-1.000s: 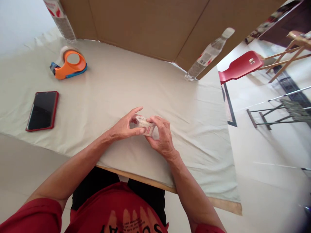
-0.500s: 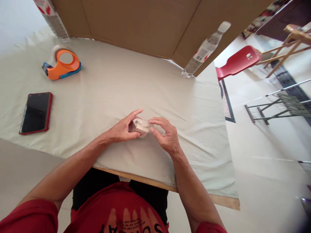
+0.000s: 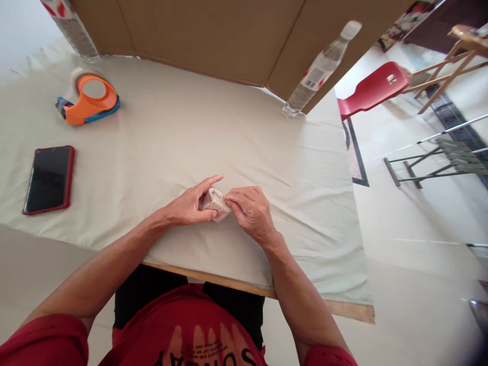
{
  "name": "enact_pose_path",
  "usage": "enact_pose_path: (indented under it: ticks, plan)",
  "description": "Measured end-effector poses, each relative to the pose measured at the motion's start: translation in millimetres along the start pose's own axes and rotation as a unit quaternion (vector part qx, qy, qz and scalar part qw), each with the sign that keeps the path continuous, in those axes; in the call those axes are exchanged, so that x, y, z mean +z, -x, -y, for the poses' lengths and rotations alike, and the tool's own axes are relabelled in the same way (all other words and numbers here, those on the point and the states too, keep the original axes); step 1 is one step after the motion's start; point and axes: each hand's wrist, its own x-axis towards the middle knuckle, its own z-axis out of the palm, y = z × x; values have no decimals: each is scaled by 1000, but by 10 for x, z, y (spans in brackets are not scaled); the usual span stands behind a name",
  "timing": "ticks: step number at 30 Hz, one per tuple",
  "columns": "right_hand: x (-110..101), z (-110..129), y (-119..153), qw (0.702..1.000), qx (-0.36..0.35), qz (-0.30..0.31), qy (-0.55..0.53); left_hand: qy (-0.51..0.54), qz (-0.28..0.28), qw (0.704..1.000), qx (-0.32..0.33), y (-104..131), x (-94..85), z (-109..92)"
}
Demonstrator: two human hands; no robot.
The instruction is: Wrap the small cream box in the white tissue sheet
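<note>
A small whitish box (image 3: 217, 204), seemingly covered in clear film or tape, rests low over the cloth near the table's front edge. My left hand (image 3: 190, 204) grips it from the left, thumb along the near side and forefinger stretched out past the far side. At the box's right corner, my right hand (image 3: 251, 211) is closed in a pinch, thumb against curled fingers. What lies between those fingertips is too small to make out.
An orange and blue tape dispenser (image 3: 91, 104) and a red-cased phone (image 3: 49, 179) lie to the left. Plastic bottles (image 3: 316, 76) (image 3: 74, 35) stand against a cardboard panel (image 3: 206, 38) at the back. Beyond the table's right edge are a red chair (image 3: 375, 91) and a folding stool (image 3: 453, 157).
My right hand has gone from a loose, spread grip to a tight pinch at the box's corner. The box has turned slightly in my left hand, and the view has shifted a little.
</note>
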Motion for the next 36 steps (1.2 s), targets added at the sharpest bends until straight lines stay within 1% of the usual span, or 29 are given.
enact_pose_path:
  ticks: [2,4,7,10,13,16,21,25,29,32,36]
  plan:
    - [22,28,8,999,39,-13,-30,23,10,1000,2,3,3,-14]
    - [29,45,8,991,106,-24,-82,47,24,999,10,7,6,-30]
    - [23,37,-5,960,207,-30,-185,58,37,997,17,11,9,-45]
    - [9,0,-20,930,252,-30,-266,56,34,998,19,7,12,-43]
    - [4,-35,-16,913,256,-2,-319,64,19,998,9,0,13,-31]
    - [22,-58,-3,904,257,25,-340,68,-2,998,5,-6,13,-19]
    - [55,-36,-17,895,276,23,-351,64,5,998,21,-14,27,-1]
    - [56,9,-41,892,283,-14,-351,42,0,998,47,-17,51,27]
    - [70,1,-39,891,281,-77,-349,23,-10,999,45,-23,69,89]
    - [97,-37,-32,878,291,-115,-363,11,-10,999,45,-32,77,135]
    - [131,-83,-45,848,306,-157,-403,14,-11,998,56,-43,82,153]
